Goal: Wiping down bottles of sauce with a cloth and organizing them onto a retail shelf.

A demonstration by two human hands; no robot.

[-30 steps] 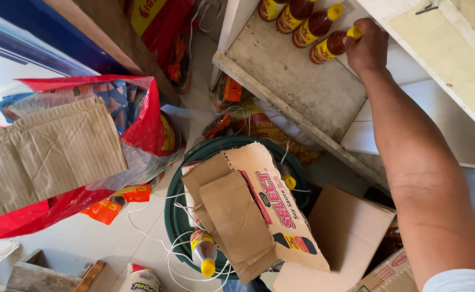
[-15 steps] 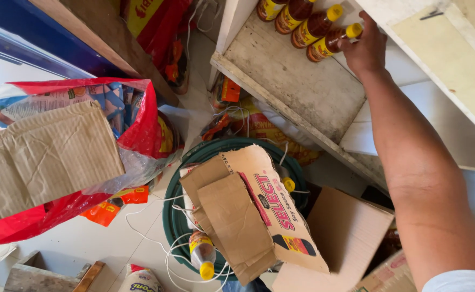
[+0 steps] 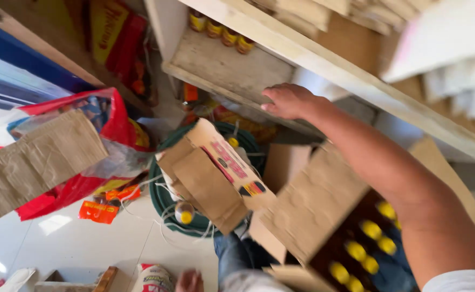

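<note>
At the front edge of the shelf point(image 3: 232, 67), the right hand point(image 3: 291, 101) is hovering empty, fingers loosely curled, clear of the bottles point(image 3: 219, 28) lining the shelf's back, while the left hand point(image 3: 189, 281) is resting low, grip unclear.

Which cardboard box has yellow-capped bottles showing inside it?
The open box at lower right, under the right forearm, shows rows of yellow caps. The box over the green tub shows only its flaps.

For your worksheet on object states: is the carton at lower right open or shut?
Open: the carton has its flap raised, showing yellow bottle caps inside.
</note>
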